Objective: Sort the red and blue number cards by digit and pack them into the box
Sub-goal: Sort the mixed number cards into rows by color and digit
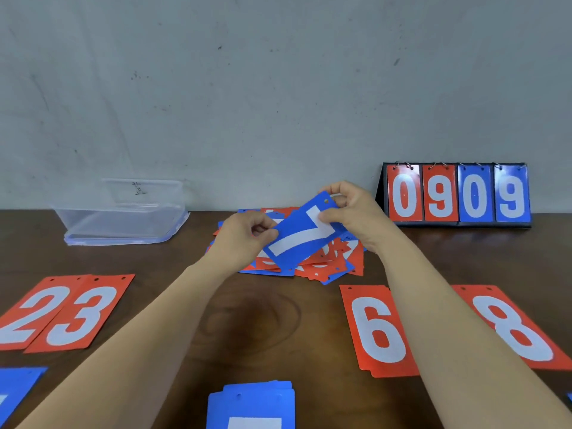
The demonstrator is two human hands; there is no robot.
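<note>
**Head view: both hands hold a blue 7 above the unsorted heap**

Head camera looks down on a dark wooden worktop (253,320) set against a grey wall (247,88). The left hand (244,239) and right hand (356,218) meet over the middle of the worktop, towards its far edge, and hold one blue 7 card (297,239) between them. The card is tilted, with its punched end up and to the right. The left fingers (266,235) pinch its lower end, and the right fingers (328,215) pinch the upper end near the hole.

Just beneath the hands lies the heap of cards (334,264), red and blue mixed and overlapping at all angles.

The clear plastic box (123,218) stands at the far edge on the left, against the wall, well apart from the heap. Whether anything is inside it cannot be told.

Sorted cards lie face up nearer the person. On the left a red 2 card (28,314) is partly overlapped by a red 3 card (80,317). On the right a red 6 card (377,329) and a red 8 card (513,326) lie with the right forearm crossing between them. A blue stack (252,404) lies at the middle of the near edge, its digit cut off by the frame, and another blue card (15,391) lies at the near left corner.

A flip scoreboard (458,193) stands at the far edge on the right, showing red 0 and 9, then blue 0 and 9.
</note>
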